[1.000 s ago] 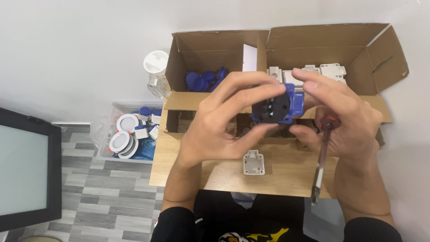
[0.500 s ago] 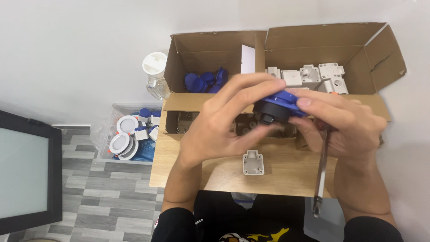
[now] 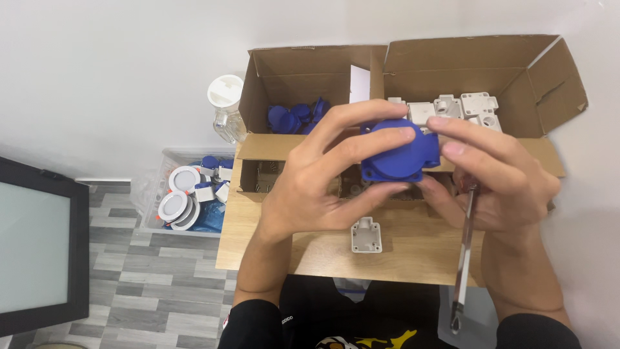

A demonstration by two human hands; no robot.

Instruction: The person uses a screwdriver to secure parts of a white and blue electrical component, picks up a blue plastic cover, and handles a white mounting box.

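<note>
I see my left hand [image 3: 323, 187] and right hand [image 3: 497, 181] both gripping a blue socket part [image 3: 397, 152] between them, above the wooden table [image 3: 413, 252]. My right hand also holds a screwdriver [image 3: 464, 258].

White housing [image 3: 366, 234] lying on the wooden tabletop [image 3: 413, 249]. Cardboard box [image 3: 413, 64] sitting open behind, holding blue caps [image 3: 294, 118] left, white housings [image 3: 462, 106] right. Clear jar [image 3: 227, 116] standing beside it. Plastic bin [image 3: 187, 194] of round white fittings resting on the grey floor.
</note>
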